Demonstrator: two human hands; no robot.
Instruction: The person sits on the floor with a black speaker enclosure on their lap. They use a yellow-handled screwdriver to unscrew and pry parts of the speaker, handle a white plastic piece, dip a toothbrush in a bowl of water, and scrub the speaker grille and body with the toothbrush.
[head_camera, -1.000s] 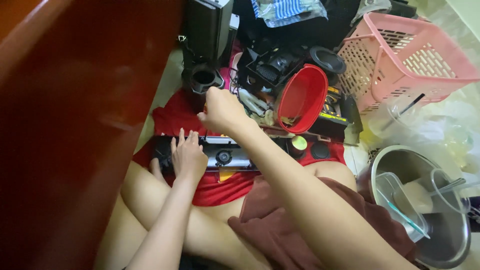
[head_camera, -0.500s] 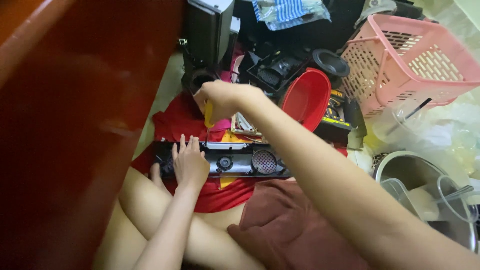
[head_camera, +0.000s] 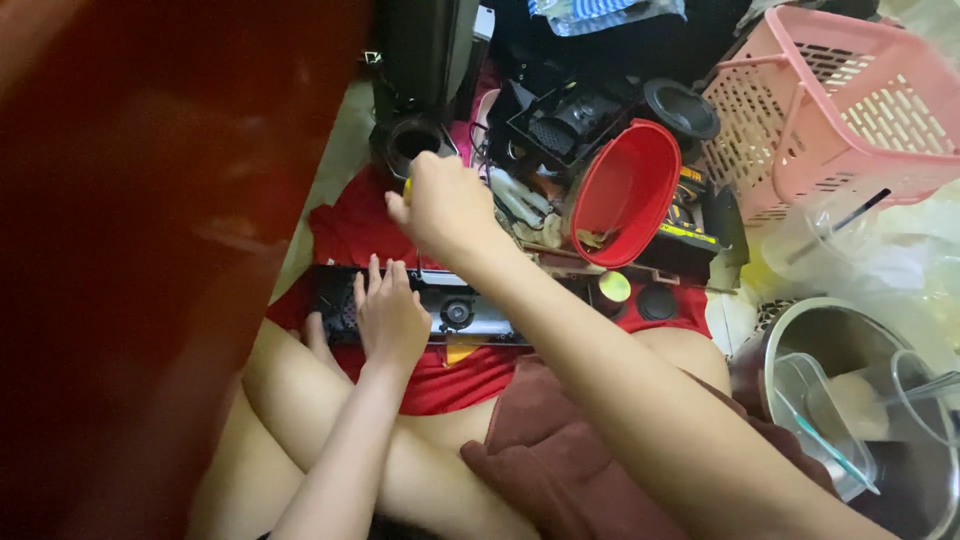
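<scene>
A long black speaker unit (head_camera: 470, 315) lies across a red cloth (head_camera: 345, 230) in front of my crossed legs. My left hand (head_camera: 388, 315) rests flat on its left part, fingers spread. Just above the unit's far edge, my right hand (head_camera: 445, 205) is raised and closed in a fist around a yellow-handled tool (head_camera: 406, 188). Only a sliver of the handle shows and its tip is hidden.
A dark red wooden panel (head_camera: 150, 250) fills the left. Beyond the cloth lie a black round part (head_camera: 412, 140), black speaker parts (head_camera: 570, 120) and a tilted red bowl (head_camera: 620, 190). A pink basket (head_camera: 840, 110) stands back right, a metal pot (head_camera: 830, 340) at right.
My right hand has lifted slightly off the speaker unit and turned, so less of the yellow tool shows. My left hand stays on the unit.
</scene>
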